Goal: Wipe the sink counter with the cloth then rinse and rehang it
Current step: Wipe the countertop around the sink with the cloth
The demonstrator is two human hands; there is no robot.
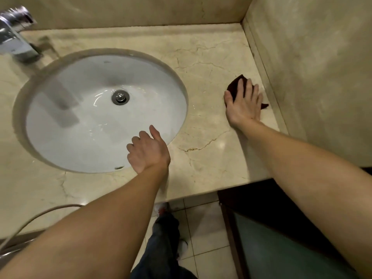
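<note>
The right hand (244,106) covers most of the cloth (237,84). The tap (16,35) is blurred and cut off by the left edge. The hose (30,220) runs off there too.

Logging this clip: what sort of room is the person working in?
Most likely a bathroom or washroom: a white oval sink set under a beige marble counter, a chrome faucet at the back left, matching stone walls and a tiled floor.
</note>
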